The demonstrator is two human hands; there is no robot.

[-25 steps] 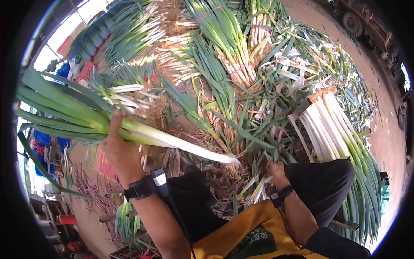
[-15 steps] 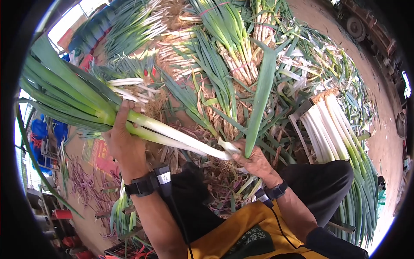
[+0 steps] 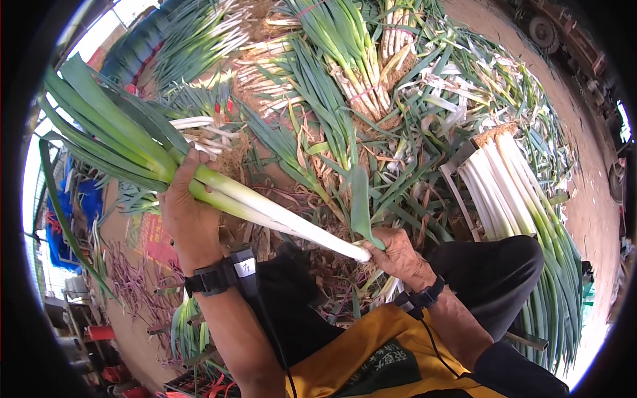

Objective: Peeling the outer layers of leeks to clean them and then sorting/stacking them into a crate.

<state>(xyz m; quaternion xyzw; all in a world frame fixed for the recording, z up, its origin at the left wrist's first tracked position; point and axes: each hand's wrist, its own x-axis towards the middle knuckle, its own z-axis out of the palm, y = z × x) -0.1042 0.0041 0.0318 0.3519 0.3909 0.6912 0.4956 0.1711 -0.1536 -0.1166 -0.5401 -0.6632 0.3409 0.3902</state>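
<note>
Slung across the view is a pair or so of long green onions [image 3: 285, 222], white stalks pointing right and green leaves fanning to the upper left. My left hand [image 3: 191, 205] is wrapped round them where white turns to green. At the white root end, my right hand [image 3: 400, 255] is closed, pinching a loose green leaf [image 3: 360, 205] that stands up from its fingers. Those fingers also meet the tip of the stalks; whether they grip it is hidden. Roots do not show at that tip.
To the right, trimmed green onions [image 3: 494, 189] lie in a metal rack [image 3: 459, 202] beside my knee. Tied bundles [image 3: 361, 86] lie ahead on the ground. Stripped leaves [image 3: 458, 99] are heaped at the far right, and purplish stems [image 3: 133, 278] are scattered at left.
My right hand has moved slightly right and down at the root end. The leaf in it has swung left and now looks shorter. My left hand keeps its hold, nearly in place.
</note>
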